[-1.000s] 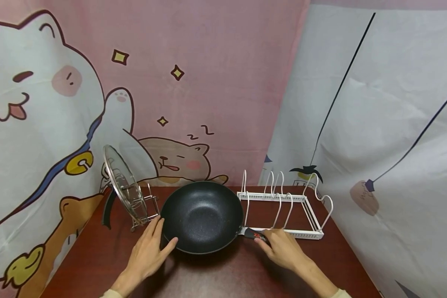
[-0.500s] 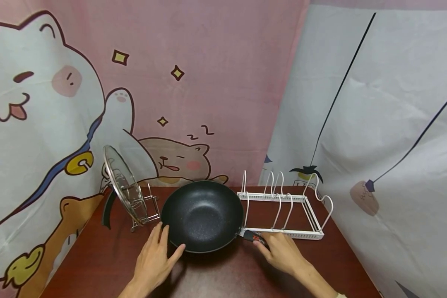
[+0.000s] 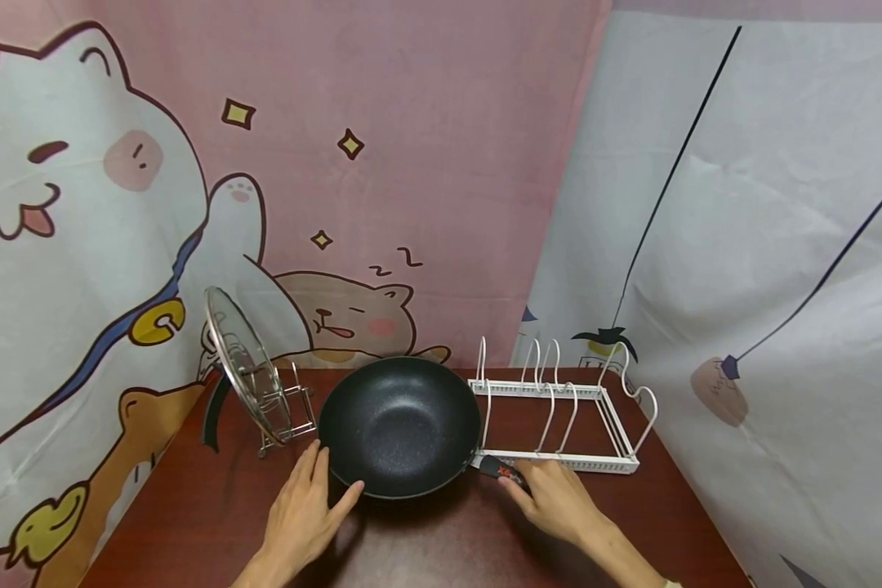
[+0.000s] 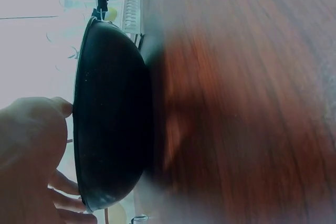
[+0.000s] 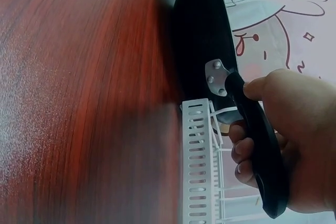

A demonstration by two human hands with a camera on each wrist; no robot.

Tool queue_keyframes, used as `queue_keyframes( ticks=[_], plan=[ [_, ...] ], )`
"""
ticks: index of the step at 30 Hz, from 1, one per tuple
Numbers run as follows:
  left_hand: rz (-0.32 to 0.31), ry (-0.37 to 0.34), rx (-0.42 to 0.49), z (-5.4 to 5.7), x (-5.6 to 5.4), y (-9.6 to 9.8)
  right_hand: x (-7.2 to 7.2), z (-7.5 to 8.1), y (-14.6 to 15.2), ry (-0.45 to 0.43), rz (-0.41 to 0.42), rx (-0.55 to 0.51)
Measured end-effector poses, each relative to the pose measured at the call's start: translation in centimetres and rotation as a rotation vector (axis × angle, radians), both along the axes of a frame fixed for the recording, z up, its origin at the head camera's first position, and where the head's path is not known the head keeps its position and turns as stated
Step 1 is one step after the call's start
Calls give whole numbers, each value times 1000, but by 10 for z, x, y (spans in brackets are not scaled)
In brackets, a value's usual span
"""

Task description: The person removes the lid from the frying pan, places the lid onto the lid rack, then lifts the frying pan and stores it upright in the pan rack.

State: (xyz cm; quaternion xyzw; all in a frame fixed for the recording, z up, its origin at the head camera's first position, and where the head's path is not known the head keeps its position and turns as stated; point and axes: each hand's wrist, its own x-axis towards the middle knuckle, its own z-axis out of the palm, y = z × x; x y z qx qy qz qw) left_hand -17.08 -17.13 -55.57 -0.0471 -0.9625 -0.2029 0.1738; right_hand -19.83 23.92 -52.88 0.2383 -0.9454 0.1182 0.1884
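Wok [image 3: 400,429], one, black, round, hollow side up: mid-scene, between the wire stand and the white rack; contact with the bench [image 3: 441,547] beneath cannot be told. Handle [image 3: 501,469], black with red lettering, metal bracket at the wok: directed right, beside the rack's near left corner.

Hands, two. Right hand [image 3: 554,496]: fingers and thumb wrapped around the handle. Left hand [image 3: 301,506]: fingers extended and spread, thumb apart, touching the wok's rim at near left.

Lid [image 3: 242,359], glass, metal-rimmed: tilted on edge in a metal wire stand [image 3: 301,408], far left.

Rack [image 3: 588,464], white, slotted rails, upright wire loops: far right.

Bench: reddish-brown, wood-grained. Backdrop [image 3: 456,163]: pink and pale cloth, cartoon animals printed at left.
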Motion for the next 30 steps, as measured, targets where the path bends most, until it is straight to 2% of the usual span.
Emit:
queue_keyframes(
  ticks=[6, 13, 21, 30],
  plan=[
    [-25, 3, 7, 1, -4, -3, 2, 1, -3, -43, -3, -18],
    [-45, -40, 31, 1, -10, -9, 5, 3, -6, -100, 10, -52],
    [-65, -46, 43, -1, -19, -15, 8, 5, -10, -175, 35, -99],
    [-84, -64, 81, 0, -24, -20, 9, 1, -14, -142, 127, -156]
  ],
)
